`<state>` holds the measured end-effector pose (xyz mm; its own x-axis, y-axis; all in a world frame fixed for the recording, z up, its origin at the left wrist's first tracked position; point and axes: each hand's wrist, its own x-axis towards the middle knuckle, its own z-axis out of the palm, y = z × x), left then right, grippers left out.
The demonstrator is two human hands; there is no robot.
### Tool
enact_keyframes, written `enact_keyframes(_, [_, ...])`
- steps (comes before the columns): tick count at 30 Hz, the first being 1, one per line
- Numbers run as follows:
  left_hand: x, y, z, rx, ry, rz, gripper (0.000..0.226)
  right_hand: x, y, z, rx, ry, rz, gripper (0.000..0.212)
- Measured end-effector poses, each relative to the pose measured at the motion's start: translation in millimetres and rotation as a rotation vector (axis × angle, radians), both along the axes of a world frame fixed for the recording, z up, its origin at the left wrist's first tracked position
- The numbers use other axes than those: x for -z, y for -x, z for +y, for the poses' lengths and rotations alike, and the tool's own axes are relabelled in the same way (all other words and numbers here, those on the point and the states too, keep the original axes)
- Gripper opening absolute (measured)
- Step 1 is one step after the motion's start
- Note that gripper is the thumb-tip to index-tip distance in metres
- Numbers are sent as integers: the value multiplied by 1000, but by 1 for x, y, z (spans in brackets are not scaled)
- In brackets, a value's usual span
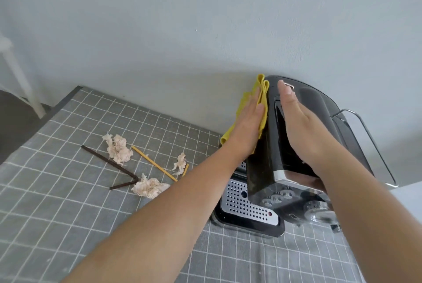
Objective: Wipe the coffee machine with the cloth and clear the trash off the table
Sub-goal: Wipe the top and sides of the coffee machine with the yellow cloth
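Yellow cloth (262, 102) lies flat under your left hand (245, 125), palm pressed open against the left side of the black coffee machine (296, 127), which stands at the table's (57, 203) back right by the wall. Your right hand (303, 132) rests open and flat on the top, grasping nothing, bracing it. Keep that brace and wipe in long, even strokes. No bin or other container shows here. 3 crumpled tissues (118, 148) and 3 sticks (107, 161) lie on the table to the left, uncleared.
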<state>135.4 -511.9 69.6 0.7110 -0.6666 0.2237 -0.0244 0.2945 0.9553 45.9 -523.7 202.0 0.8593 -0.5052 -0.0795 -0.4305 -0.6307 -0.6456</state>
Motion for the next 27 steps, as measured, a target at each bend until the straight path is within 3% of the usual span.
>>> enact_keyframes(8, [2,110,77,7,-15,-10,45,-8,4,4,-38,64,36,55])
enact_keyframes(16, [-41,22,27,63,-182,21,69,2,-2,-5,-79,160,43,56])
enact_keyframes(18, [-42,29,30,66,-116,67,62,3,-3,-7,-81,168,45,55])
enact_keyframes(21, [-32,63,50,67,-95,180,68,3,-2,-7,-91,178,46,55])
enact_keyframes(27, [-4,101,74,-14,-121,197,64,5,-2,-6,-81,207,63,59])
